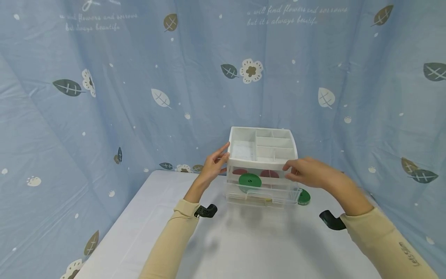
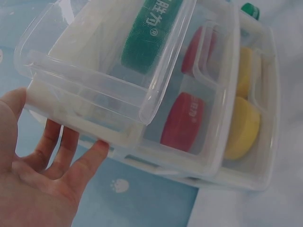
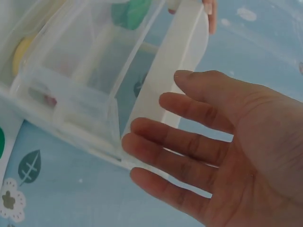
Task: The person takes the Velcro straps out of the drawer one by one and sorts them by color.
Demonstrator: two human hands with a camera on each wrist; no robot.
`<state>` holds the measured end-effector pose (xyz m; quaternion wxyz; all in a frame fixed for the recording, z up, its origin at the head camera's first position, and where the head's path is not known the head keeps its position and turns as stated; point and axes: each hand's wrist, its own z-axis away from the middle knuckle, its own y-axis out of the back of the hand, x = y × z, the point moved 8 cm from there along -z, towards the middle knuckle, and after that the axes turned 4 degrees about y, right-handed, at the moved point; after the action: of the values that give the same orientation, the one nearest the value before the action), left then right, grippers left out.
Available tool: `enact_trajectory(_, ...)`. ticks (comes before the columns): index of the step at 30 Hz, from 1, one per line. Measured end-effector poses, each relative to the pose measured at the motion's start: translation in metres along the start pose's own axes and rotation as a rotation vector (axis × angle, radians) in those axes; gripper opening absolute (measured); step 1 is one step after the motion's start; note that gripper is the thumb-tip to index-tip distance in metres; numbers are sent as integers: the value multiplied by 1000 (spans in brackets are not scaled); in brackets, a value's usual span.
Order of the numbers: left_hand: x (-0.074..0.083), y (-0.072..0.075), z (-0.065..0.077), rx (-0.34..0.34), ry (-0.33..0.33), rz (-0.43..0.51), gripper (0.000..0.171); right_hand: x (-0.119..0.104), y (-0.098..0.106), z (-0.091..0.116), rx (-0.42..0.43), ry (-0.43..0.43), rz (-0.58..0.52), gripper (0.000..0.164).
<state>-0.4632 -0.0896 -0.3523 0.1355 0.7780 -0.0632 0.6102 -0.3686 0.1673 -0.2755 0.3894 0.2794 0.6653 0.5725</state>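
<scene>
While the middle drawer [image 2: 213, 132] and the bottom drawer [image 2: 265, 137] appear pushed in, the top drawer [image 2: 90, 85] is pulled out toward the near edge of the surface [image 1: 251, 244]. The three-tier drawer organizer [image 1: 262, 163] is set near the far edge, its compartmented top tray [image 1: 244, 149] facing up. One green tape roll [image 1: 249, 181] is held in the top drawer; red rolls [image 2: 182, 122] are seen in the middle drawer and yellow rolls [image 2: 242, 128] in the bottom one, so the loading by colour can be judged mostly done. A second green roll [image 1: 304, 197] is left outside, between the organizer and the far right corner of the surface; whether the organizer is touched by it cannot be told. Nothing is seen to be gripped by the hands: the left hand [image 1: 213, 166] is rested against the organizer's left side with its fingers spread, and the right hand [image 1: 310, 170] is held at the front right corner, fingers loosely extended; whether contact is made there cannot be told. What seems left, as a judgement, is for the outer green roll to be put away and the top drawer to be pushed in.
</scene>
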Motion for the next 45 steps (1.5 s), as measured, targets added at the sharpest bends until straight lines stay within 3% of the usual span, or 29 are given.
enact_trajectory(21,-1,1,-1,6,-11,-13,46,-30,-44,-43,4,118,-15,31)
enact_trajectory(29,-1,1,-2,6,-33,-31,47,-35,-52,-59,66,52,9,20)
enact_trajectory(38,-2,0,-1,0,-4,-6,50,-54,-59,-73,59,26,-19,23)
enact_trajectory(45,0,1,0,-3,1,-8,48,-67,-62,-85,46,-15,20,32)
